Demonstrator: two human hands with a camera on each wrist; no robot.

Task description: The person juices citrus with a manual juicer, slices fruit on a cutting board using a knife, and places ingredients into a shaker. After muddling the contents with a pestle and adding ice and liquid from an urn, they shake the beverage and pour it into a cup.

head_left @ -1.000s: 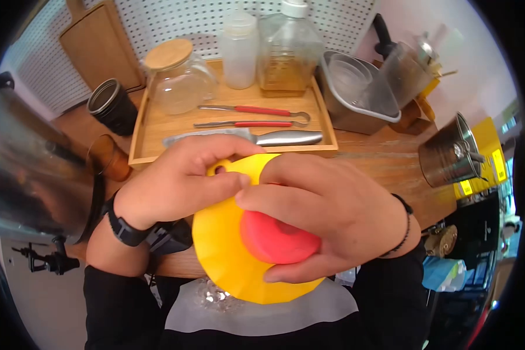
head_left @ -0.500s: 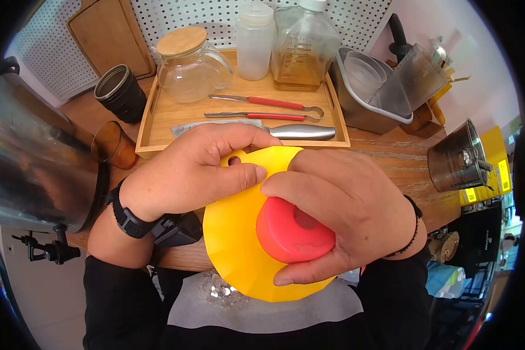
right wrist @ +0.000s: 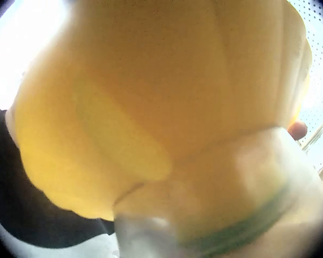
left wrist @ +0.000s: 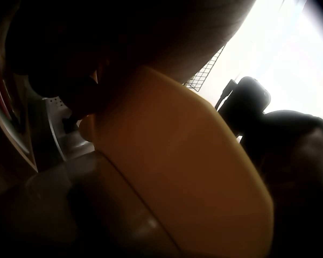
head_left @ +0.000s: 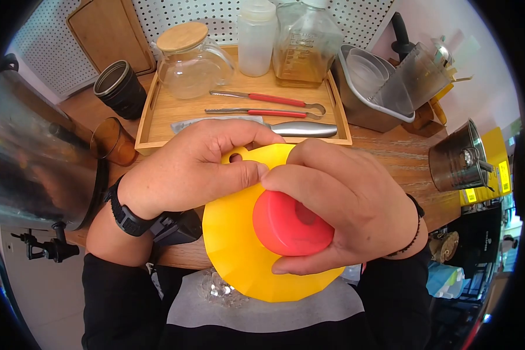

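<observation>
My left hand (head_left: 198, 163) pinches the upper left edge of a yellow faceted round piece (head_left: 227, 233), thumb on its face beside a tab with a hole. Over the same piece, my right hand (head_left: 350, 204) grips a red rounded piece (head_left: 280, 227) with a dark hollow, fingers above it and thumb below. The red piece overlaps the yellow face in the head view. Both wrist views are largely filled by the yellow piece (left wrist: 188, 161), dim at the left and bright at the right. Its underside is hidden in the head view.
Beyond the hands, a wooden tray (head_left: 151, 119) holds a glass jug (head_left: 189, 76), bottles, red-handled tongs (head_left: 274, 99) and a knife (head_left: 303, 129). A brown cup (head_left: 112, 143) and a metal tank (head_left: 35, 163) stand left. At right are a bin (head_left: 373, 111) and a metal bucket (head_left: 456, 163).
The head view has shifted, so the tray sits further right than a second ago. The red piece and right thumb have moved slightly up since half a second ago; both grips stay.
</observation>
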